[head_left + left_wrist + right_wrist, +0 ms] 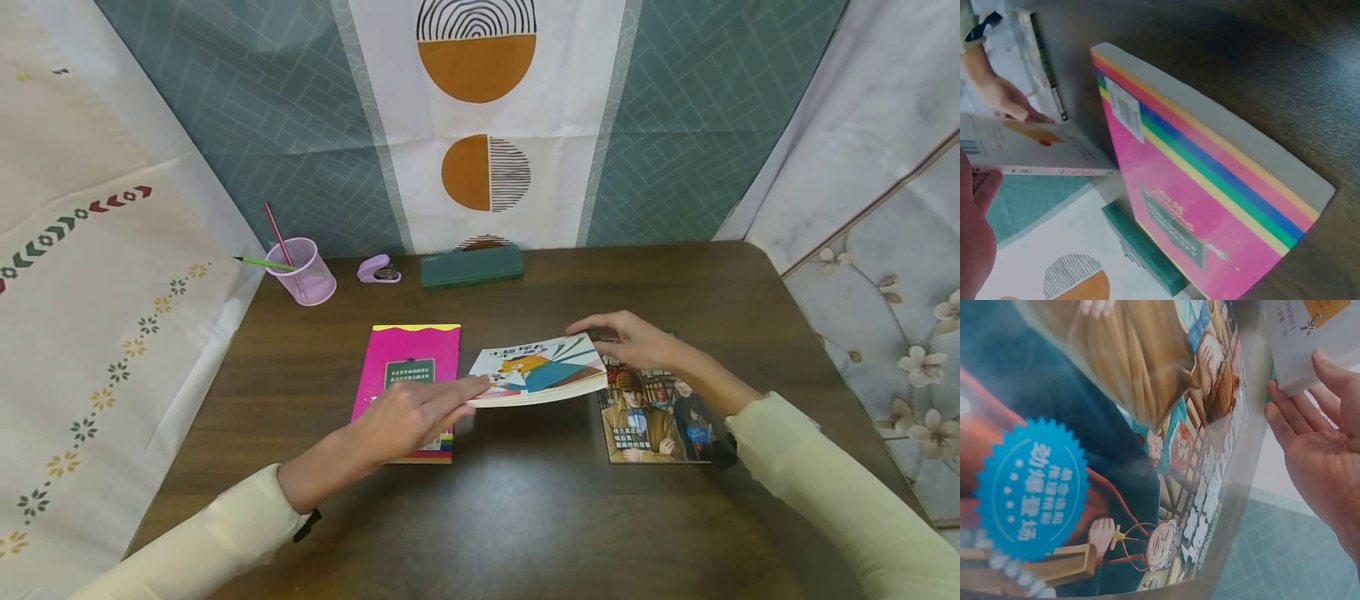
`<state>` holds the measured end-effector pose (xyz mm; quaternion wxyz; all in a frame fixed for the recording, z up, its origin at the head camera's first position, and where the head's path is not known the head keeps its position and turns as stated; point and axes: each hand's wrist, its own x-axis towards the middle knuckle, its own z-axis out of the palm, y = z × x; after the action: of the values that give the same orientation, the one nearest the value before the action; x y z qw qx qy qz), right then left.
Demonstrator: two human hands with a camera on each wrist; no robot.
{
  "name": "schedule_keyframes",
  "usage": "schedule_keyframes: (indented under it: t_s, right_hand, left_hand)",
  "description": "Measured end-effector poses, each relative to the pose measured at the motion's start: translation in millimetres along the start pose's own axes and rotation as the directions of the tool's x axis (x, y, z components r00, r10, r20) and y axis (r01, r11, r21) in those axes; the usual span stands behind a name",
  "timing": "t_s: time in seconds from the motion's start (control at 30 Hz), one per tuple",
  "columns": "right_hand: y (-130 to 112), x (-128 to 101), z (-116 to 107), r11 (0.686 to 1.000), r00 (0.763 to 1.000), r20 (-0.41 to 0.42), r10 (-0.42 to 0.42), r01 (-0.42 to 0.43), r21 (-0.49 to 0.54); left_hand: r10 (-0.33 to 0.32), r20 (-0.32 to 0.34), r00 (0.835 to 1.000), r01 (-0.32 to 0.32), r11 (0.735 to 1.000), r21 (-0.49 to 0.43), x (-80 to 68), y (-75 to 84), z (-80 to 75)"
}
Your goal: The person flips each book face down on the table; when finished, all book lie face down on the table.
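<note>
A thin illustrated book (536, 371) hangs a little above the dark wooden table (525, 517), tilted up to the right. My left hand (420, 412) reaches in flat, its straight fingers under the book's left edge (1029, 147). My right hand (630, 337) curls over the book's far right corner and grips it. In the right wrist view, that hand (1322, 444) is at the white corner (1310, 337). A pink book (408, 362) with rainbow stripes lies under my left hand (975, 231). A book with a detective cover (648, 421) lies flat below my right wrist.
At the table's back stand a purple mesh pen cup (303, 271) with pens, a small purple stapler (377, 269) and a dark green pencil case (471, 266). Patterned cloth hangs behind and on both sides.
</note>
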<state>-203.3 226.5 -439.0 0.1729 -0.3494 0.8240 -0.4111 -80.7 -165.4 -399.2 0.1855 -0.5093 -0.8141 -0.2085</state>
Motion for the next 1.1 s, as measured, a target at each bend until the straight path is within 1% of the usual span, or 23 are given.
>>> schedule_keyframes:
  t_s: [0.1, 0.17, 0.3, 0.43, 0.5, 0.57, 0.67, 0.77, 0.97, 1.1]
  right_hand:
    - [-3, -5, 0, 1.0, 1.0, -0.01, 0.022, -0.022, 0.017]
    - [-5, -8, 0, 0.999, 0.999, -0.03, 0.034, -0.034, 0.011]
    - [-11, -14, 1, 0.997, 0.994, -0.083, 0.075, -0.074, 0.012]
    - [-18, -18, 4, 0.996, 0.985, -0.157, 0.067, -0.074, -0.039]
    - [-22, -20, 5, 0.995, 0.98, -0.19, 0.058, -0.072, -0.065]
    - [-26, -22, 5, 0.994, 0.974, -0.212, 0.082, -0.096, -0.059]
    - [-32, -27, 4, 0.991, 0.966, -0.225, 0.129, -0.136, -0.014]
    - [-38, -32, 1, 0.987, 0.957, -0.238, 0.163, -0.161, 0.027]
    - [-51, -42, -8, 0.981, 0.942, -0.277, 0.192, -0.182, 0.06]
    - [-57, -47, -15, 0.978, 0.929, -0.304, 0.209, -0.195, 0.077]
  left_hand:
    - [-0.025, -0.034, 0.999, 0.024, 0.999, -0.022, 2.4, 2.6, -4.8]
    - [-0.037, -0.062, 0.997, 0.035, 0.999, -0.035, 4.5, 3.9, -8.2]
    - [-0.026, -0.116, 0.993, 0.023, 0.999, -0.034, 10.4, 4.9, -15.1]
    - [-0.006, -0.176, 0.984, 0.005, 1.0, -0.007, 14.0, 4.5, -20.3]
    - [-0.019, -0.193, 0.981, 0.017, 1.0, -0.008, 14.6, 4.4, -23.0]
    - [-0.042, -0.2, 0.979, 0.038, 0.999, -0.025, 15.1, 4.3, -25.7]
    - [-0.092, -0.202, 0.975, 0.081, 0.995, -0.06, 16.1, 4.2, -30.2]
    - [-0.139, -0.213, 0.967, 0.124, 0.989, -0.083, 17.3, 4.1, -33.4]
    - [-0.233, -0.242, 0.942, 0.201, 0.968, -0.15, 18.7, 3.6, -36.5]
    - [-0.297, -0.253, 0.921, 0.248, 0.946, -0.207, 17.7, 1.2, -34.7]
